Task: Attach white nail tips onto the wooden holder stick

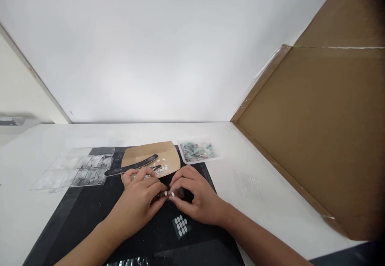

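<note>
Over the black mat [99,214], my left hand [142,191] and my right hand [194,193] meet with fingertips almost touching. My left fingers are closed in a pinch, with a dark brown glossy bit partly showing between them; its kind is hidden. A small white oval piece [165,193] shows at the left fingertips. Another white oval piece [173,194] is pinched between my right thumb and finger. Behind the right fingers, a brown object [181,193] is partly covered. Nearer me lies a small dark sheet [177,232] bearing several white oval stickers.
A tan paper tray [135,153] holds loose white ovals, and a black curved nail file [131,165] rests across it. Right of it stands a white plastic box [188,161] of small packets. Clear compartment boxes [87,169] sit left. A cardboard panel [315,137] borders the right.
</note>
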Demonstrator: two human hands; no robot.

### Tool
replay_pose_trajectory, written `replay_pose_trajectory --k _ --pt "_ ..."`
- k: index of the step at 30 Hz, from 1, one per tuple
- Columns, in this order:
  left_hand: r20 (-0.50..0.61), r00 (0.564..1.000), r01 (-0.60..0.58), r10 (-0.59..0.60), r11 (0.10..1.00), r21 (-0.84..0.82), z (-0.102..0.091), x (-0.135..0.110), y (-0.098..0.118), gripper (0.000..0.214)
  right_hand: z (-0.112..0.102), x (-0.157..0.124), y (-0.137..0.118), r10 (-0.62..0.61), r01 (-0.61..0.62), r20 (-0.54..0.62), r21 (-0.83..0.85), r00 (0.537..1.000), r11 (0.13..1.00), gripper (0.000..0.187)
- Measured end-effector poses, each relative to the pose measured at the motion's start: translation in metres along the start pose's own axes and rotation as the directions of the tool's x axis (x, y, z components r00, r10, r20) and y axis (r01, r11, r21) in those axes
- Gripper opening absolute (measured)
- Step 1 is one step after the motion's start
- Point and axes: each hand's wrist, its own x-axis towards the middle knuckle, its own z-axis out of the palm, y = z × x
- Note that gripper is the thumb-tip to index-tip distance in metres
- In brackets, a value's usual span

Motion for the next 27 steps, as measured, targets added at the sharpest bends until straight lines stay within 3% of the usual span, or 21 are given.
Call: replay_pose_trajectory --k 4,7,17,23,27 --pt "-0.003 1.0 -0.027 0.027 1.0 0.007 0.0 0.0 0.001 0.008 -0.002 -0.002 -0.001 -0.003 0.008 -0.052 0.097 0.999 0.995 0.01" --pt "-0.013 0.999 -0.036 0.036 0.999 0.018 0.001 -0.001 0.001 0.006 -0.005 -0.004 0.001 0.093 -0.083 -0.066 0.14 0.994 0.987 0.015" --pt "-0.03 0.997 -0.067 0.068 0.997 0.037 -0.005 0.0 0.0 0.006 -0.016 -0.002 0.002 0.155 -0.143 -0.091 0.125 0.984 0.982 0.015" --pt "-0.062 0.99 -0.131 0.129 0.991 -0.028 -0.013 0.001 0.005 0.009 -0.038 0.008 0.004 0.198 -0.185 -0.172 0.087 0.965 0.979 0.023" --pt "-0.07 0.992 -0.104 0.103 0.995 -0.004 -0.014 0.0 0.007 0.01 -0.055 0.027 -0.009 0.178 -0.179 -0.023 -0.023 0.984 0.984 0.027"
